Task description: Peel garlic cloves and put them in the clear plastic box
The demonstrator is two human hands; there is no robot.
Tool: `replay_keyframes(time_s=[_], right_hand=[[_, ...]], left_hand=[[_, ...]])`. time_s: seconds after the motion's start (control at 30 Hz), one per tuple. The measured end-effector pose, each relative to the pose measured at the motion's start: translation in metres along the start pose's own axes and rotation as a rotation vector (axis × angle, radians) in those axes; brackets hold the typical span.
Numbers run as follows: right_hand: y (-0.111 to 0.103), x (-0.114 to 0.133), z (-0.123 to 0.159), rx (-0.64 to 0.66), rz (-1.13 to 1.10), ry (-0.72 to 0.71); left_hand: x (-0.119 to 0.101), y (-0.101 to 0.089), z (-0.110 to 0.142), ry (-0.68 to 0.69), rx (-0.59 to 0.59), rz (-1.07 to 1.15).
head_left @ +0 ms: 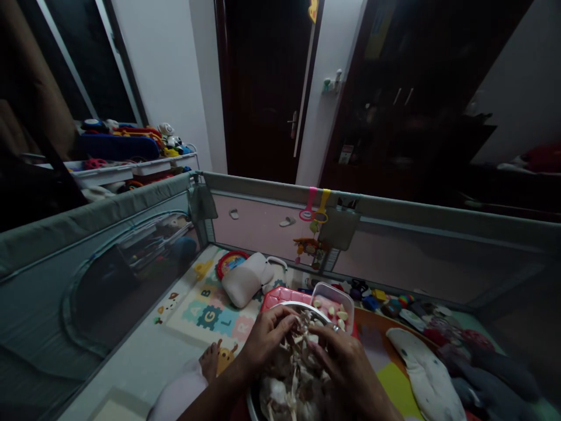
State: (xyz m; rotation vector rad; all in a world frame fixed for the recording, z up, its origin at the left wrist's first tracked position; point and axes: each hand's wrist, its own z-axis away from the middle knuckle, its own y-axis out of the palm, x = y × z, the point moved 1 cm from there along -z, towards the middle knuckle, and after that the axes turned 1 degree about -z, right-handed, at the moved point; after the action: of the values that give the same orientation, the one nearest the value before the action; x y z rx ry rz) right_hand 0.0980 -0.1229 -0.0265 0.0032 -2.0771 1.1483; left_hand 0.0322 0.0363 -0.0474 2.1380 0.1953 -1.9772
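My left hand [272, 334] is over the near metal bowl [253, 403], its thumb and fingertips pinched on a small pale piece of garlic [298, 323]. Close against it from the right, my right hand [346, 354], with a ring on one finger, is closed at the same garlic; its fingertips are partly hidden. Garlic bulbs [277, 393] with dry stalks and papery skins fill the bowl. Just behind my right hand, a clear plastic container [349, 299] holds several peeled cloves [342, 316]. Both vessels are at a red tray-like surface [284, 296].
Grey fabric playpen rails [258, 186] with mesh sides surround me. A white cushion-like object [246, 280] lies on the alphabet mat [193, 318]. Toys [381, 298] line the far side, and a pale spotted pillow [425, 374] lies right. A bare foot [209, 361] shows left.
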Motion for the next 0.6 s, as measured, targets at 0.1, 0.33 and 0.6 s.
replay_keyframes(time_s=[0.1, 0.33, 0.6], right_hand=[[0.003, 0.005, -0.007, -0.07, -0.038, -0.043], [0.005, 0.006, -0.015, -0.059, -0.116, -0.088], [0.005, -0.004, -0.014, -0.064, -0.196, -0.009]], left_hand=[[-0.007, 0.003, 0.005, 0.046, 0.006, -0.121], [-0.02, 0.007, 0.013, 0.181, -0.035, -0.459], [-0.013, 0.009, 0.01, 0.492, -0.122, -0.592]])
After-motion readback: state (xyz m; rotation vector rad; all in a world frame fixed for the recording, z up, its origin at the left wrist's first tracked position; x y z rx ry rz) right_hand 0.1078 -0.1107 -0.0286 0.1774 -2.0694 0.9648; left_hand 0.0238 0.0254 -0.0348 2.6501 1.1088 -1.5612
